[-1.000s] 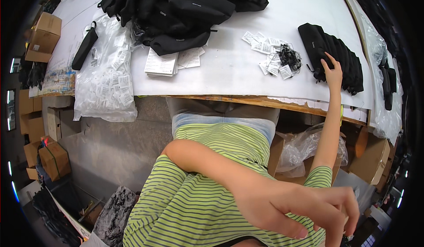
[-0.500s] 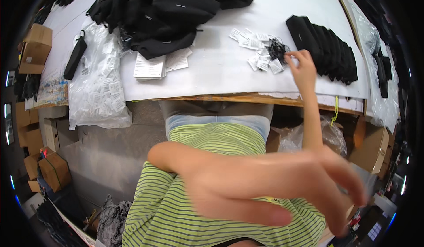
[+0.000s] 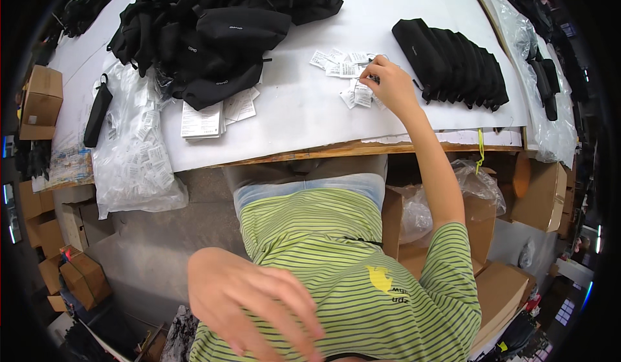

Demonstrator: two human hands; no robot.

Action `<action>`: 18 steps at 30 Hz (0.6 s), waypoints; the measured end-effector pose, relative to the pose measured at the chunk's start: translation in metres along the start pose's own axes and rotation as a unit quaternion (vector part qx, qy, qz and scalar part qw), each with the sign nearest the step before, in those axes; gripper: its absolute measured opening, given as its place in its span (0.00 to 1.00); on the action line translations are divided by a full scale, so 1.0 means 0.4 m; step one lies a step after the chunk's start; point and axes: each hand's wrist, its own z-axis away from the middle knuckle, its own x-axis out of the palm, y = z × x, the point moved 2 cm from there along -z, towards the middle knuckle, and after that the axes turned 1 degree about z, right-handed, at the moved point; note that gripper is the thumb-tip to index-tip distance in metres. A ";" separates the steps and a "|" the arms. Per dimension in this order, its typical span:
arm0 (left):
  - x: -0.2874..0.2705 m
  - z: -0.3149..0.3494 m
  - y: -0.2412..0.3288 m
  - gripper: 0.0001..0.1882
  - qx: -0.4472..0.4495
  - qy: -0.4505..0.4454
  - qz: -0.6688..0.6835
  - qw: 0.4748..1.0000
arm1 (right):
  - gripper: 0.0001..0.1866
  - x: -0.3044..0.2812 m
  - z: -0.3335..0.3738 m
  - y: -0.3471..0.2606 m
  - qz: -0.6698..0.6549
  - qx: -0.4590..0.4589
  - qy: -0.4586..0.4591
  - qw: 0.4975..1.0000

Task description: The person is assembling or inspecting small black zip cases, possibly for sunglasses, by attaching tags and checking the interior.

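Touching the black tag strings [image 3: 374, 77], the R hand [image 3: 390, 85] has thumb & forefinger drawn together right at the bundle; looks like a pinch, but can't tell if a string is actually caught b/c the knuckles hide most of it. Fingertips prob. used b/c the strings are so thin. White printed hang tags [image 3: 343, 69] lie fanned just L of & below that hand, loose & mostly flat, likely so singles can be picked out. Just R of it, a row of black pouches [image 3: 446, 64] overlaps like shingles, prob. to save room & keep each one within easy reach. L hand [image 3: 252, 304] hangs in front of the striped shirt [image 3: 304, 226], well apart from the R hand, fingers loosely spread w/ nothing seen in them. Farther L of the R hand, a big heap of black pouches [image 3: 242, 22] partly covers a stack of white printed cards [image 3: 200, 124]; beyond that, a clear plastic bag [image 3: 145, 161] full of more tags droops over the edge of the table [image 3: 297, 122], w/ a single black pouch [image 3: 98, 111] beside it. Below the R forearm, an open cardboard box [image 3: 479, 226] holds clear plastic film [image 3: 417, 216].
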 end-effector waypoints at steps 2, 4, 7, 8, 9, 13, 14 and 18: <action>0.037 0.010 -0.011 0.14 -0.017 0.039 0.016 0.999 | 0.04 -0.051 -0.006 -0.036 -0.040 0.013 0.018 0.999; 0.049 0.014 -0.018 0.14 -0.032 0.072 0.037 0.996 | 0.05 -0.110 -0.016 -0.056 -0.068 0.019 0.057 0.996; 0.107 -0.005 -0.062 0.16 -0.070 0.044 0.081 0.993 | 0.04 -0.152 -0.021 -0.074 -0.117 0.040 0.110 0.986; 0.169 -0.013 -0.104 0.19 0.128 0.153 0.064 0.978 | 0.04 -0.162 -0.023 -0.090 -0.143 0.023 0.137 0.980; 0.202 -0.015 -0.119 0.24 0.318 0.251 0.046 0.913 | 0.04 -0.175 -0.021 -0.107 -0.142 0.020 0.141 0.980; -0.009 0.015 -0.016 0.27 -0.055 -0.132 0.254 0.956 | 0.07 -0.146 0.019 -0.116 -0.322 0.071 0.124 0.936; -0.018 0.015 -0.007 0.22 0.056 -0.156 0.233 0.958 | 0.07 -0.135 0.026 -0.127 -0.434 0.086 0.089 0.892; -0.040 0.180 -0.011 0.14 0.078 0.351 -0.231 0.904 | 0.07 -0.080 0.067 -0.104 -0.555 0.132 0.025 0.821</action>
